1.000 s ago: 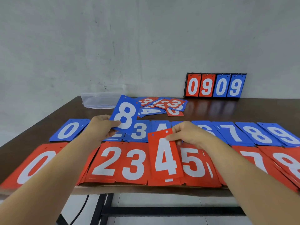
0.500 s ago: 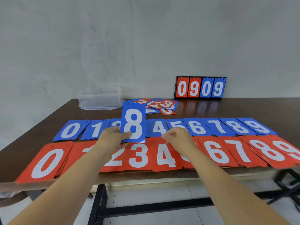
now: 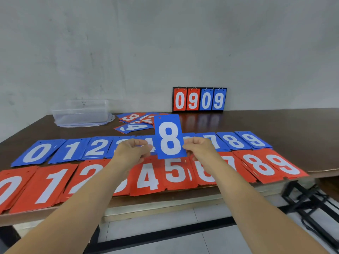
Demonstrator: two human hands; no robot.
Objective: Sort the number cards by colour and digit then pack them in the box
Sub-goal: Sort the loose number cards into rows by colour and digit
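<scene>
The blue 8 card (image 3: pixel 169 137) stands upright in the air at the centre of the frame, its white digit facing me, right between the two hands. The right hand (image 3: pixel 199 149) pinches the card's right edge with curled fingers. The left hand (image 3: pixel 131 153) is curled too, just beside the card's left edge, and I cannot tell whether its fingertips touch the card or hold anything.

Under the hands, a row of blue cards (image 3: pixel 69 150) runs across the tabletop (image 3: pixel 293 125), reading 0 at the left to 9 at the right, with the middle digits hidden behind the hands and the held card. Nearer the lower edge of the frame lies a row of red cards (image 3: pixel 146 177) in the same order, overlapping and reaching the tabletop's front edge.

Above the held card sits a loose heap of cards (image 3: pixel 134 123), red and blue mixed. A clear plastic box (image 3: pixel 80 113) stands in the upper left of the tabletop. To the upper right of the held card, a flip scoreboard (image 3: pixel 199 99) reading 0909, two red digits and two blue, leans at the grey wall (image 3: pixel 128 52).
</scene>
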